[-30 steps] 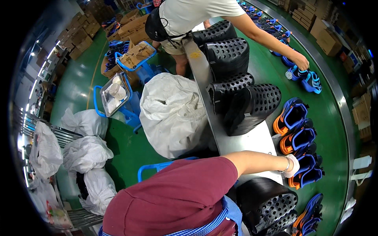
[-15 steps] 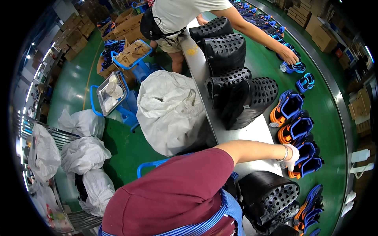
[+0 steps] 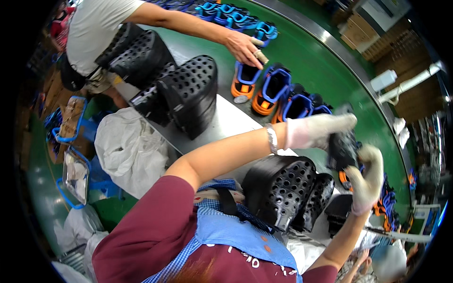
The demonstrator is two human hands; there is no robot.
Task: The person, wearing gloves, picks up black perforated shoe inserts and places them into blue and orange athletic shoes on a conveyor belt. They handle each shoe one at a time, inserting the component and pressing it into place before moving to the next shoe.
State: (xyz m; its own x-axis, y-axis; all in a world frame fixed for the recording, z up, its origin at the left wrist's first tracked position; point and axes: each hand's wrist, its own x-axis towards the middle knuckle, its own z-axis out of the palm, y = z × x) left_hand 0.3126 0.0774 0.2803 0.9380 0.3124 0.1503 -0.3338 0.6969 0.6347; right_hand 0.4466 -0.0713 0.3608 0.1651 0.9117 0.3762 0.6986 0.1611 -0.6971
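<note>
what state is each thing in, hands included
dark item: blurred, between the gloved hands
left hand: gloved, fingers extended, grip unclear
right hand: gloved, thumb and fingers apart
orange-and-blue shoes: upright, tops open
black perforated pieces: on the metal ledge
white sack: rumpled
co-worker's hand: fingers at one shoe

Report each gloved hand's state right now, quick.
Left hand: at a blurred black item; whether closed on it cannot be told.
Right hand: open, thumb apart from fingers, near that same item.
</note>
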